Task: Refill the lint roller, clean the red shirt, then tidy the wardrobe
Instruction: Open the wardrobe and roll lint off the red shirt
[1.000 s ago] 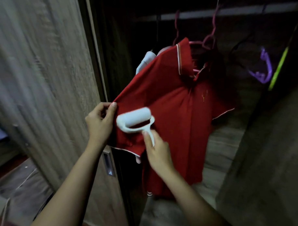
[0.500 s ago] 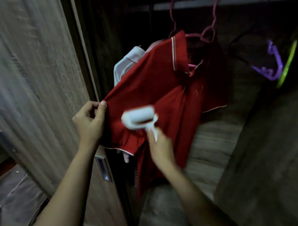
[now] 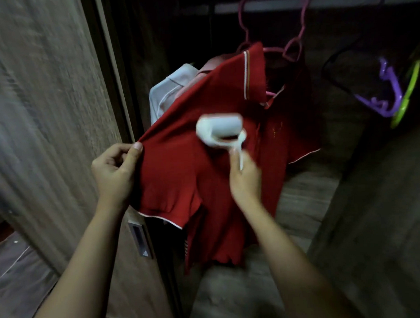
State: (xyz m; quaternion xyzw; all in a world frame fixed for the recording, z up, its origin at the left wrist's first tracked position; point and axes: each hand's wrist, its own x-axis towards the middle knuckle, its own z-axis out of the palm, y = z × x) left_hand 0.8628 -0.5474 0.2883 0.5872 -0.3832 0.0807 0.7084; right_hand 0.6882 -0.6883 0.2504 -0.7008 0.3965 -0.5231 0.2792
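We are in the cleaning step: the red shirt (image 3: 181, 179) hangs on a pink hanger (image 3: 272, 49) inside the open wardrobe (image 3: 312, 195), just right of the wooden door (image 3: 48, 117), with a pale garment (image 3: 163, 89) behind its shoulder. To do this well we want the cloth taut and flat. Our left hand (image 3: 114, 171) should pull the sleeve edge out and slightly down while the lint roller (image 3: 218, 127) runs in long, straight, overlapping strokes. Pressure should be light, so the shirt does not slide off its hanger. The chest below the collar looks like the patch in hand; the hem and far sleeve seem left to do. The left hand pinches the fold at the shoulder between thumb and curled fingers, its forearm rising from lower left. The right hand (image 3: 244, 179) is wrapped round the roller's white handle, blurred with motion, wrist cocked so the drum lies crosswise on the chest. Whether the drum presses fully into the fabric we cannot tell.
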